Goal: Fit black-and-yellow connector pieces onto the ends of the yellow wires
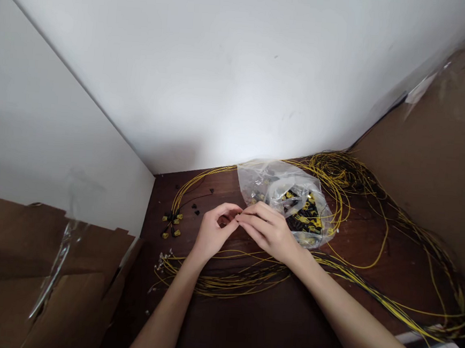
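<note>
My left hand [214, 230] and my right hand [270, 230] meet above the dark brown table [220, 328], fingertips pinched together. Whatever sits between them is too small and too covered to make out. Just behind my right hand lies an open clear plastic bag [252, 174], holding many small black and yellow connector parts [304, 214]. To the left of my left hand rests a cluster of yellow-and-black connectors [172, 224] on yellow wires. Under my forearms runs a bundle of yellow and black wires [231, 291], its left ends carrying small pale tips [163, 260].
A tangled coil of yellow and black wire [339, 171] sits at the back right. Several small black pieces [196, 209] lie left of my hands. Cardboard [73, 295] stands at the left, a brown panel [429, 173] at the right, and a white wall [232, 72] behind.
</note>
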`<move>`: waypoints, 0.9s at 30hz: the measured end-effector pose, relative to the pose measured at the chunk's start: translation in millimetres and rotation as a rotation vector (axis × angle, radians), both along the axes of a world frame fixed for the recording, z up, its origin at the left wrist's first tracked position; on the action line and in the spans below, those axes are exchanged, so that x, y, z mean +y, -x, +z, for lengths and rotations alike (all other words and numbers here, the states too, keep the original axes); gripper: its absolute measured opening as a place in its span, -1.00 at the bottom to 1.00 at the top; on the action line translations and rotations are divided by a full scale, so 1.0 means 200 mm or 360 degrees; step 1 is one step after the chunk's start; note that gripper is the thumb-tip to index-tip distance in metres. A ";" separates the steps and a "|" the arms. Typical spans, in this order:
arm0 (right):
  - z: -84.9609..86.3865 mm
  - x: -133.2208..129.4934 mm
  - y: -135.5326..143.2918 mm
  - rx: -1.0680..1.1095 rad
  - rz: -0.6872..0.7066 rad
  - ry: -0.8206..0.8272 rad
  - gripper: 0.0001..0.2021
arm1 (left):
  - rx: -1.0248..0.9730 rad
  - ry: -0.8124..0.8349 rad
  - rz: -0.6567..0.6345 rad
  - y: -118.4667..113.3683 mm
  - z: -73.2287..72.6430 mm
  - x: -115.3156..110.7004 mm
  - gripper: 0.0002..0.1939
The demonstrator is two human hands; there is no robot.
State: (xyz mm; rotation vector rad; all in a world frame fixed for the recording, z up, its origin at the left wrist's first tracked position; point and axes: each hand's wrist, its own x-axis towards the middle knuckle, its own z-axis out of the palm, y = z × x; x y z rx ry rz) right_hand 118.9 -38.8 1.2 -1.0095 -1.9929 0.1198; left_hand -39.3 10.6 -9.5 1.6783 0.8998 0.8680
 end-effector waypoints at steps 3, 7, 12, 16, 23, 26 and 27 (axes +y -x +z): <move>-0.01 0.01 0.00 -0.0009 -0.0019 0.0040 -0.78 | 0.0027 -0.0030 0.0030 0.00 -0.01 0.00 -0.82; -0.02 0.01 -0.01 0.0040 -0.0137 0.0094 -0.77 | 0.0029 -0.0042 0.0074 0.00 -0.01 0.00 -0.77; -0.03 0.02 -0.02 0.0110 -0.0174 0.0126 -0.77 | -0.0013 -0.0052 0.0078 0.01 0.00 0.00 -0.79; -0.02 0.01 -0.02 0.0185 -0.0206 0.0136 -0.77 | -0.0039 -0.0085 0.0068 0.00 0.00 0.00 -0.84; -0.02 0.02 -0.02 0.0153 -0.0201 0.0168 -0.78 | 0.0000 0.0006 0.0045 0.00 0.00 0.00 -0.78; -0.02 0.02 -0.02 0.0142 -0.0185 0.0179 -0.77 | -0.0030 0.0056 0.0056 0.00 -0.01 0.00 -0.78; -0.02 0.02 -0.02 0.0140 -0.0181 0.0183 -0.77 | -0.0026 0.0052 0.0059 0.00 -0.01 0.00 -0.80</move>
